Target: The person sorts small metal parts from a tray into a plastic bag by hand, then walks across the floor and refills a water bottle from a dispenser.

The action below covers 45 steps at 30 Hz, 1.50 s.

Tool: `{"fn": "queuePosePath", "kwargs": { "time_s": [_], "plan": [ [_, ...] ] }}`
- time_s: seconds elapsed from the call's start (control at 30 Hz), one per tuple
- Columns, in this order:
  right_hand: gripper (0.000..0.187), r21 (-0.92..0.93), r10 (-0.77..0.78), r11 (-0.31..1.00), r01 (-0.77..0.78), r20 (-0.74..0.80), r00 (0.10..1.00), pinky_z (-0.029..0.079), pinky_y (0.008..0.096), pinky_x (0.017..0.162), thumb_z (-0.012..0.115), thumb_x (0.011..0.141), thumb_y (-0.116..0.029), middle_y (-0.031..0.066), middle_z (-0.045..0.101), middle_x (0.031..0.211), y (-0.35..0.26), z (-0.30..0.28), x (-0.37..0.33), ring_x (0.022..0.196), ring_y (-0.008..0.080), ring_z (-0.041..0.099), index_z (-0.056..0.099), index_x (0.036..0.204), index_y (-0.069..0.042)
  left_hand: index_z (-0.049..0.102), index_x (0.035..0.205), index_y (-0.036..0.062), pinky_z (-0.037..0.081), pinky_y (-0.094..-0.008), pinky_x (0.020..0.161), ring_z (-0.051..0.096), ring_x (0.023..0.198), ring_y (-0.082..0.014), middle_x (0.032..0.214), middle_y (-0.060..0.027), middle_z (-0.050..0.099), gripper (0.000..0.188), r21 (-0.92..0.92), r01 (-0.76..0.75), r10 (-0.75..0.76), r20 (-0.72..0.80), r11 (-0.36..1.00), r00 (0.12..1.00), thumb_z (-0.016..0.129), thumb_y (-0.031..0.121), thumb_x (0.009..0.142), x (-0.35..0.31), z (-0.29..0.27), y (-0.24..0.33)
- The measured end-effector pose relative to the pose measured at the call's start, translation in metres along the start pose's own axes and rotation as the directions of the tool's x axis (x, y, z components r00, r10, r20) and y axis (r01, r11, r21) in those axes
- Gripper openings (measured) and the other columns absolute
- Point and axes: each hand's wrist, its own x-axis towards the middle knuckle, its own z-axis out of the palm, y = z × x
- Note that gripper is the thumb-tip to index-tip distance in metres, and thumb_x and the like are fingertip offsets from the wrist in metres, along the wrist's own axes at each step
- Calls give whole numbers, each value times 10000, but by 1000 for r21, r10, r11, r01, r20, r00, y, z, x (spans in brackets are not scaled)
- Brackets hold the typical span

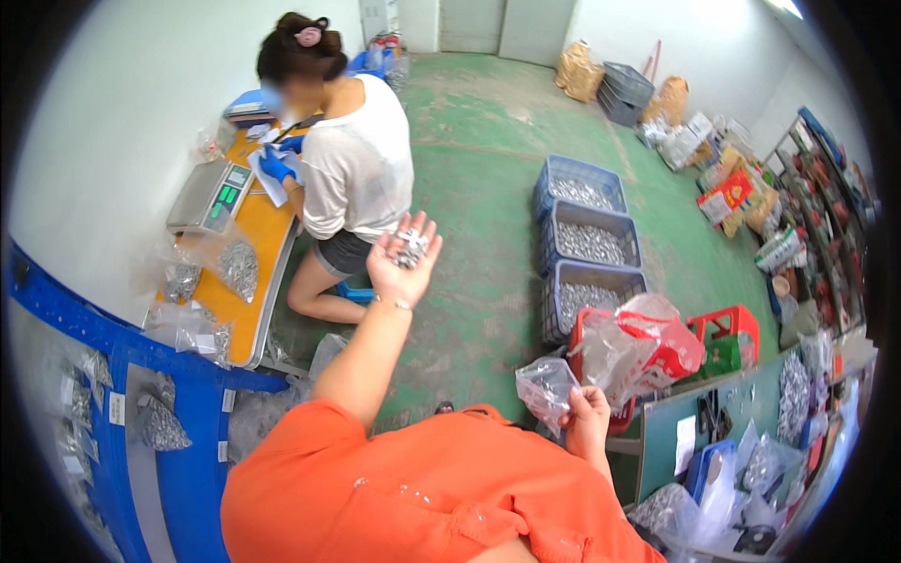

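Note:
My left hand is stretched out ahead with the palm up and the fingers slightly cupped. A small heap of silvery metal parts rests on it; they are too small to name by kind. Lower and to the right, my right hand pinches the edge of a clear plastic bag, which hangs beside a red crate. The bag looks nearly see-through, and I cannot tell whether anything lies in it.
A person in a white top and blue gloves sits at a yellow table with a scale and bagged parts. Blue baskets of metal parts stand in a row on the green floor. Blue racking borders my left; a cluttered bench is right.

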Motion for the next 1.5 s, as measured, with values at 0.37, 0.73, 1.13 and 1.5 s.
{"fn": "queuePosePath", "kwargs": {
  "time_s": [0.37, 0.73, 1.13, 1.5],
  "plan": [
    [101, 93, -49, 994, 62, -140, 989, 362, 218, 404, 592, 815, -67, 17, 515, 608, -8, -75, -38, 440, 91, 458, 497, 795, -39, 529, 837, 71, 416, -282, 528, 531, 752, -200, 810, -43, 552, 178, 5, 497, -497, 6, 868, 868, 526, 247, 862, -4, -11, -115],
    [118, 137, -78, 985, 103, -178, 981, 357, 183, 413, 601, 826, -90, 18, 546, 623, -4, -209, -101, 453, 56, 460, 501, 789, -40, 539, 884, 56, 276, -175, 391, 415, 499, -64, 659, -2, 501, 249, 760, 392, -705, -639, -518, 307, 645, 262, 791, -202, -65, -316],
    [84, -60, -332, 915, 399, -676, 658, 421, 220, 518, 587, 818, -68, 17, 541, 666, -30, -341, -214, 557, 79, 490, 535, 753, -55, 562, 748, 79, 325, -174, 431, 447, 502, -42, 622, 22, 526, 123, 891, 185, -896, -435, -415, 88, 659, 154, 761, -303, -48, -423],
    [139, 647, -884, -105, 755, 287, -369, 475, 354, 777, 484, 725, 91, 155, 571, 677, -170, -271, -348, 679, 256, 575, 591, 663, 29, 520, 750, 83, 291, -188, 401, 453, 466, -71, 617, -6, 529, 138, 890, 299, -898, -405, -344, 173, 641, 147, 770, -269, -47, -442]
  ]
}}
